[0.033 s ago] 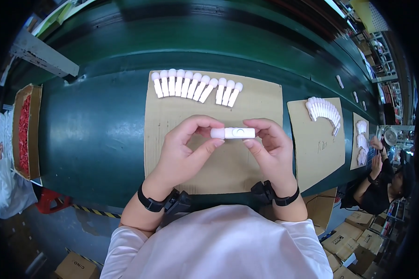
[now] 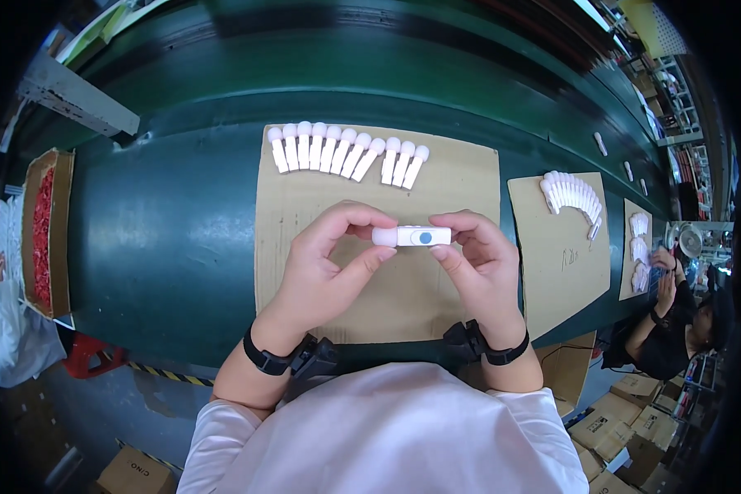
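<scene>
I hold a small white wand (image 2: 410, 236) level above a cardboard sheet (image 2: 370, 313). It has a rounded pale-pink head at the left and a squarish white body with a round dark-blue spot facing up. My left hand (image 2: 325, 263) pinches the head end between thumb and fingers. The tail end sits between the thumb and fingers of my right hand (image 2: 486, 259). Beyond my hands, several similar wands (image 2: 328, 152) lie side by side in a slightly curved row, heads pointing away from me.
On the right, a second cardboard sheet (image 2: 564, 263) carries a fan of similar wands (image 2: 572, 196). A person (image 2: 675, 317) works farther right. At the left stands a cardboard box (image 2: 61, 239) of small red pieces. A metal post (image 2: 82, 103) rises at the far left of the green table (image 2: 165, 230).
The round spot on the wand's body, a pale ring before, now shows dark blue. My hands and the wand have hardly moved.
</scene>
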The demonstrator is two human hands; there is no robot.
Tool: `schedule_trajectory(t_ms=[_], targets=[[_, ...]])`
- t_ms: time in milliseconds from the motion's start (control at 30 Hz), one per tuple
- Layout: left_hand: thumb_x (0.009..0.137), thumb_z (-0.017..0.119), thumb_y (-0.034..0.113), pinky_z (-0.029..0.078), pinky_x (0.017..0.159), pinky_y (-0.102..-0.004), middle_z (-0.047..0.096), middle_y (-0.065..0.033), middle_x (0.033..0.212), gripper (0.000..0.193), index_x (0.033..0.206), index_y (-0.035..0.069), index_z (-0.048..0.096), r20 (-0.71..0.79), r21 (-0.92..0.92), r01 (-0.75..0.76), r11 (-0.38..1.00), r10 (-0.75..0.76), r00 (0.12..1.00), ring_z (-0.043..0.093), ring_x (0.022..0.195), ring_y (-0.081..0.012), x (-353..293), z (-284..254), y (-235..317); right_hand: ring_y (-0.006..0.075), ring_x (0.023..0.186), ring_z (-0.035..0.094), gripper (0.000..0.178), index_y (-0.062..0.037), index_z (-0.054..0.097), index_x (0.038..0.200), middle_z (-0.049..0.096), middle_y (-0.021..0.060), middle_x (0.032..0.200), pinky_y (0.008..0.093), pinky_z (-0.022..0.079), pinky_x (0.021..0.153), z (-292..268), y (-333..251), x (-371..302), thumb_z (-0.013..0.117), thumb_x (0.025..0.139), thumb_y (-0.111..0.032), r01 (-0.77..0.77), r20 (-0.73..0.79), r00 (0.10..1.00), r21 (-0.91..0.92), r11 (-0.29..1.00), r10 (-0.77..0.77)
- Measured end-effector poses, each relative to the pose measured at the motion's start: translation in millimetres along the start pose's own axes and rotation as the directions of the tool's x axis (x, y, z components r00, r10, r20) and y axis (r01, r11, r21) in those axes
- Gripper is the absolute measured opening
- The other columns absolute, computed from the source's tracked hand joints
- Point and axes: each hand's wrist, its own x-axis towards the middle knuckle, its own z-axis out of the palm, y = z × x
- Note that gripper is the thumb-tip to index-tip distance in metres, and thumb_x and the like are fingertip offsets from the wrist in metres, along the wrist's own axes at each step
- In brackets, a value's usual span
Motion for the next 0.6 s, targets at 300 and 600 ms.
schedule_trajectory(t_ms=[300, 600], targets=[[0.078, 0.073, 0.0, 0.047, 0.087, -0.029, 0.065, -0.0074, 0.103, 0.03, 0.107, 0.002, 0.063, 0.023, -0.129, 0.037, 0.991, -0.034, 0.999, 0.061, 0.095, -0.0154, -2.4, 6.2, 9.5, 0.0191, 0.092, 0.058, 0.023, 0.0017, 0.06, 0.102, 0.06, 0.0119, 0.101, 0.0286, 0.048, 0.081, 5.6, 9.8, -3.3, 0.069, 0.081, 0.004, 0.227, 0.023, 0.974, -0.039, 0.973, -0.226], [0.076, 0.075, -0.001, 0.049, 0.078, -0.0293, 0.064, -0.0081, 0.095, 0.026, 0.099, 0.003, 0.065, 0.074, -0.072, -0.18, 0.981, 0.185, 0.98, 0.061, 0.087, -0.0177, -0.4, 2.3, 4.4, 0.0243, 0.083, 0.062, 0.024, -0.0012, 0.064, 0.095, 0.066, 0.0116, 0.092, 0.0324, 0.049, 0.073, 8.8, 1.5, 1.6, 0.076, 0.075, -0.002, 0.35, 0.026, 0.936, -0.148, 0.925, -0.35]])
